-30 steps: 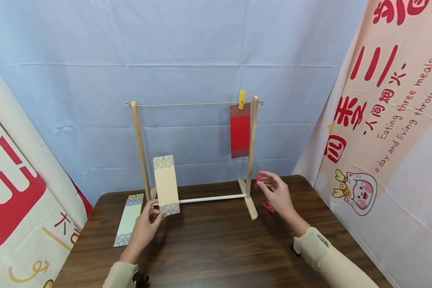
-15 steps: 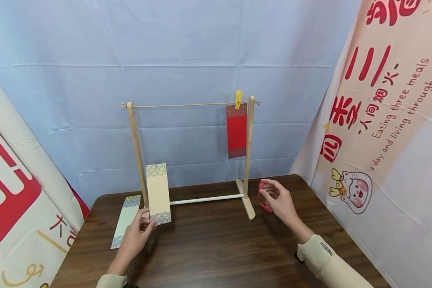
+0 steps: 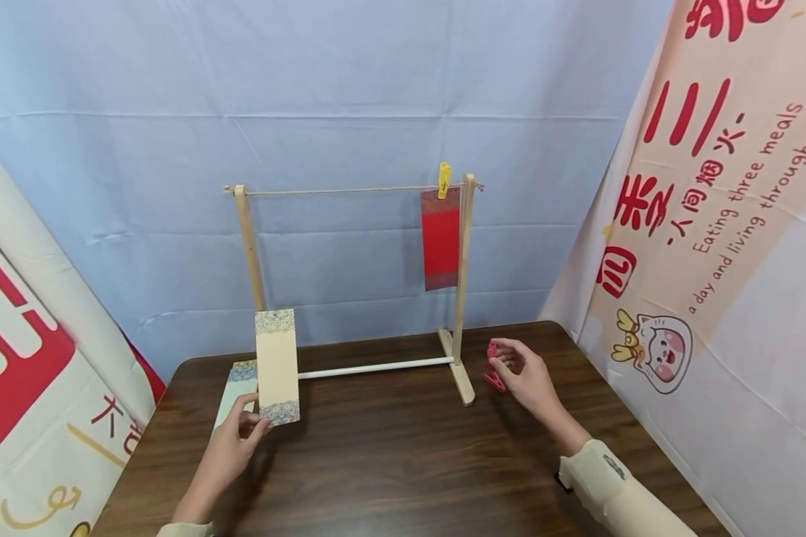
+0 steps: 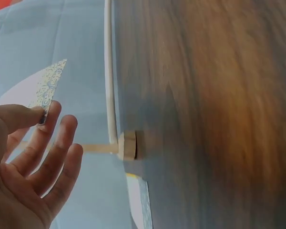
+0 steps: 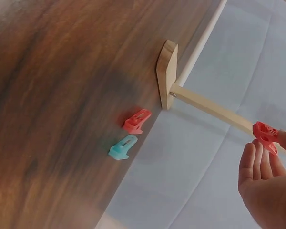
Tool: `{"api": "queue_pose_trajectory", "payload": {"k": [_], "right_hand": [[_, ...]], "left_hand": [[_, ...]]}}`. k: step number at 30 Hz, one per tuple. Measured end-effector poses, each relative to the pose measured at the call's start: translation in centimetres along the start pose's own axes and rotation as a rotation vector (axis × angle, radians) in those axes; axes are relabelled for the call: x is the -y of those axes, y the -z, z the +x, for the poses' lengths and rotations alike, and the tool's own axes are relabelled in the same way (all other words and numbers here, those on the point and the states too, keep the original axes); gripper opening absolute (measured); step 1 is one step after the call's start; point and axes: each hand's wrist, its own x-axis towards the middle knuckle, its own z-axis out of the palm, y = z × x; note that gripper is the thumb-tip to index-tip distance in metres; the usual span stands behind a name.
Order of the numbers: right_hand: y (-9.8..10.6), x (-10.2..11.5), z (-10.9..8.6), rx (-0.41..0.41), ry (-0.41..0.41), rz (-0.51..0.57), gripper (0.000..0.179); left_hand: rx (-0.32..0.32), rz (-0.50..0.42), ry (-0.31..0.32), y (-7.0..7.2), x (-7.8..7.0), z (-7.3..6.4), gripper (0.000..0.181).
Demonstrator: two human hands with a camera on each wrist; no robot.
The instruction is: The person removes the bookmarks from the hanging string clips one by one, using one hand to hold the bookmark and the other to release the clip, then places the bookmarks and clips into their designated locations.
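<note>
My left hand pinches the lower left corner of a cream paper card with blue-patterned ends, between thumb and index finger. The card stands upright in the air before the rack's left post. In the left wrist view the other fingers spread loosely behind the card's patterned end. At the right, my right hand pinches a red clothespin between thumb and fingers, outside the rack's right post. A second red clothespin and a teal clothespin lie on the table below it.
A wooden rack has a string across its top and a white bar low down. A yellow clothespin fixes a red card to the string's right end. Partly behind my left hand, a pale green card lies on the table.
My left hand has carried the cream card left and down, so it now overlaps the pale green card. The right hand keeps its grip on the clothespin and has shifted slightly.
</note>
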Motion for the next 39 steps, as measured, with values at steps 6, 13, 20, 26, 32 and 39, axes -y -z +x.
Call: {"api": "queue_pose_trajectory", "payload": {"k": [6, 13, 20, 26, 32, 39], "right_hand": [[0.4, -0.7, -0.5, 0.034, -0.019, -0.019, 0.036], [0.6, -1.4, -1.2, 0.050, -0.034, -0.068, 0.035], [1.0, -1.6, -1.9, 0.058, -0.034, -0.081, 0.034], [1.0, -2.1, -2.2, 0.091, -0.061, -0.116, 0.033], [1.1, -2.5, -2.4, 0.121, -0.103, -0.145, 0.033], [1.7, -2.7, -2.7, 0.158, -0.152, -0.198, 0.033]], "left_hand": [[0.004, 0.026, 0.024, 0.6, 1.1, -0.8, 0.043], [0.027, 0.061, 0.059, 2.0, 1.8, -2.0, 0.045], [0.066, 0.080, 0.118, 3.5, 2.3, -2.9, 0.048], [0.080, 0.122, 0.134, 4.4, 3.2, -3.6, 0.049], [0.084, 0.137, 0.159, 5.2, 3.9, -3.9, 0.049], [0.137, 0.126, 0.222, 5.4, 4.3, -3.9, 0.051]]}}
